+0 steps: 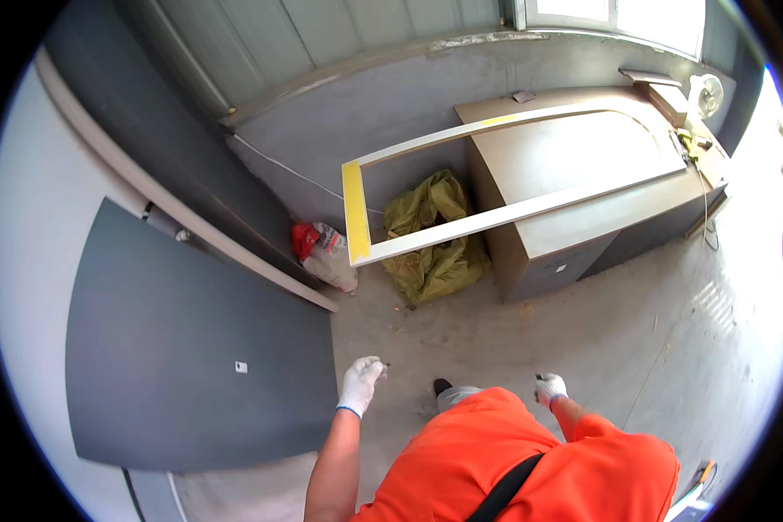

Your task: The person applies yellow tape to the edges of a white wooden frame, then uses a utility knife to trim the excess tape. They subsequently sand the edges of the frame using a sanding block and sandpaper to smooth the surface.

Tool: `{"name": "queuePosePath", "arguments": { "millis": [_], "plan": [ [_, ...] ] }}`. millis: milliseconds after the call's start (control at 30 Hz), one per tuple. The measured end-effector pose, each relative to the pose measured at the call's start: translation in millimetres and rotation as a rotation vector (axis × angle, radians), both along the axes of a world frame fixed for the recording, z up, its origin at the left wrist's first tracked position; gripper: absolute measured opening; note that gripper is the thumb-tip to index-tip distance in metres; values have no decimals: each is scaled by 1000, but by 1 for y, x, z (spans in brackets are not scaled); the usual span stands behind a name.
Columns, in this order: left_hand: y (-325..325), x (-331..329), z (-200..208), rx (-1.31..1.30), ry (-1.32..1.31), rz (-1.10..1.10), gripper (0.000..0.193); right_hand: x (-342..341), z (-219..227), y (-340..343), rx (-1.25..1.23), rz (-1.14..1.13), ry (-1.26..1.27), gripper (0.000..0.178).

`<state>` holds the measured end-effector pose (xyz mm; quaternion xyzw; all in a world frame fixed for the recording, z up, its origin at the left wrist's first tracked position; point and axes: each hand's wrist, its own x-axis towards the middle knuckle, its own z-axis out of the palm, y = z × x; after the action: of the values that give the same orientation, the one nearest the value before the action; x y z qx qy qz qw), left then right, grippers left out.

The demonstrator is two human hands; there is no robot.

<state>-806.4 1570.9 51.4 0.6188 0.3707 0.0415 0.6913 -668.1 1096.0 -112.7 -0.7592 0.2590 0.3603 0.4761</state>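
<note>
No words readable. L of green bag (444,280): sm. white tag (242,368) on gray board (165,339), blurry print (329,239) on sack (332,268). R: white label (560,268) on desk (574,226).

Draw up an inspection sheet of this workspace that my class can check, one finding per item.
Surface: the cabinet top bears part of a white frame, whose yellow end overhangs.
Job's things: a small dark item at the left hand, a second dark item at the right hand; too small to identify.
Clutter: an olive bag and a red-topped white bag on the floor.
Grips: both white-gloved, fingers curled.
Cables: a pale line along the wall, cable or pipe unclear.
Surroundings: large grey panel left; window and white fan at upper right.
</note>
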Motion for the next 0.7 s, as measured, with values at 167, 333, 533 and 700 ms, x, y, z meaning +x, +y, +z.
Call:
{"name": "queuePosePath", "arguments": {
  "millis": [167,333,533,700],
  "plan": [
    [131,23,-32,377,149,-213,39,49,71,165,98,207,-172,20],
    [242,145,4,1066,109,-805,45,87,93,265,200,-82,-322,17],
    [310,310,1,1520,-340,-1312,74,34,80,340,54,-579,-380,18],
    [295,419,17,1533,-717,-1832,76,-20,91,443,104,-968,-253,16]
  ]
}}
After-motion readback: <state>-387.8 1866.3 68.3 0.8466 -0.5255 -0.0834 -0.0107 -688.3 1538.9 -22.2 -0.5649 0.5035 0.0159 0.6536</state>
